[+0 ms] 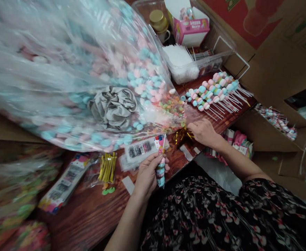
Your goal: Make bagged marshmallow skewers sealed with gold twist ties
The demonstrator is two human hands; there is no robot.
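Observation:
My left hand [149, 170] is closed around a marshmallow skewer [160, 172] in a clear wrapper, pink and blue, held over the table's front edge. Its white stick points up and away from me. To the right, my right hand [204, 131] has its fingertips pinched together at a small heap of shiny gold twist ties [181, 135]. How many ties are between the fingers is hidden. Just behind both hands lies the big clear bag [111, 66] of marshmallows, with gummy candies at its near right corner. Printed clear wrappers [142, 150] lie beside my left hand.
Unwrapped marshmallow skewers [213, 90] lie in a row at the back right. Behind them stands a clear bin [215, 59] with a pink box [192, 29]. A bundle of gold ties [107, 167] lies left. Cardboard boxes [270, 153] with wrapped candies stand at the right.

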